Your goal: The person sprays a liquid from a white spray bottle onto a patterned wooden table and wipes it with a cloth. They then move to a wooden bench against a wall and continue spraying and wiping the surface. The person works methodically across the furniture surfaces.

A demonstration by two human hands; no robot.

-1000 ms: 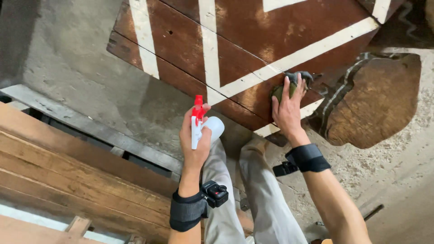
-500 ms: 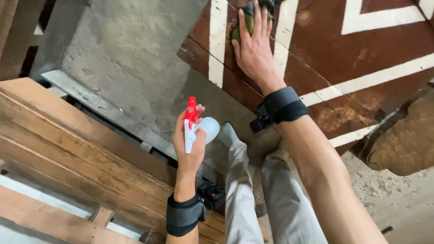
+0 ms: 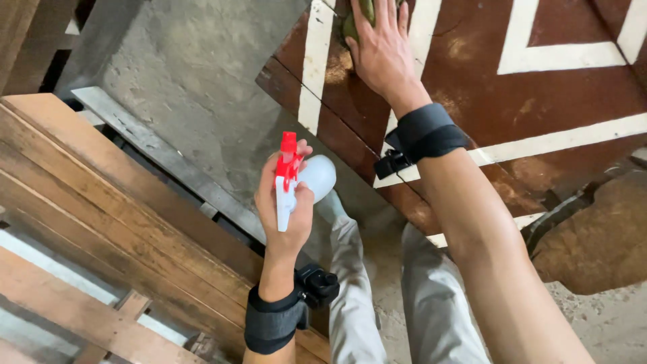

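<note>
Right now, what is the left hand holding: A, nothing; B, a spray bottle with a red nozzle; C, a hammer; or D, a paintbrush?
B: the left hand is wrapped around a white spray bottle with a red nozzle, held upright.

Bare forearms, black wrist straps, grey trousers.

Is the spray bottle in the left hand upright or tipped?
Tipped: in the left hand, the spray bottle has its red nozzle pointing away and its white body angled toward the brown panel.
</note>
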